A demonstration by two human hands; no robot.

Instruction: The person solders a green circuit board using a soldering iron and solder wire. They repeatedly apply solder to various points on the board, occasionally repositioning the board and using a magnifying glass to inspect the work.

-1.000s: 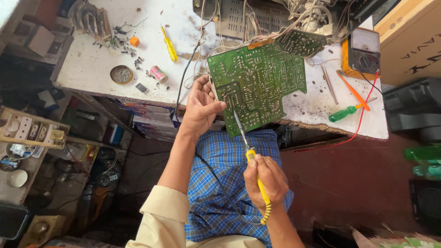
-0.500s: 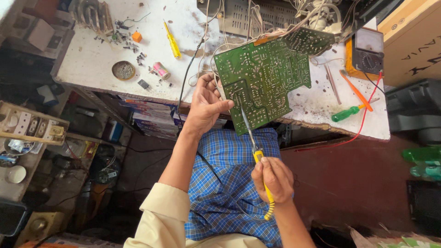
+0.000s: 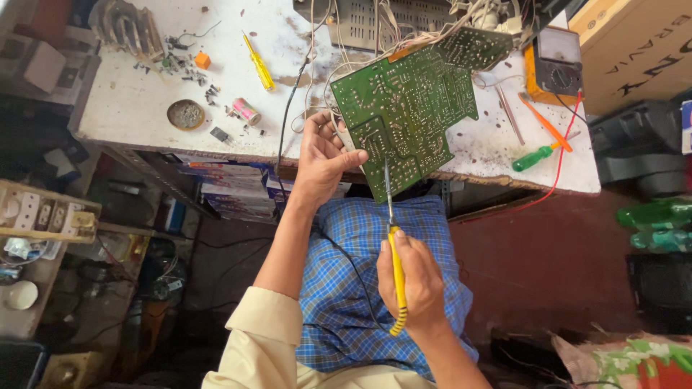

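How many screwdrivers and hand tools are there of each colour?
Yellow: 2, the tool in the right hand touching the green circuit board, and the yellow screwdriver on the white table
Green: 1, the green-handled screwdriver
Orange: 1, the orange tool
Total: 4

Electronics repair workshop: cluttered workbench (image 3: 130, 108), multimeter (image 3: 553, 63)

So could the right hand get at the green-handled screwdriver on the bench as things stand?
Probably not at once: the right hand grips a yellow-handled tool, though nothing blocks the green-handled screwdriver.
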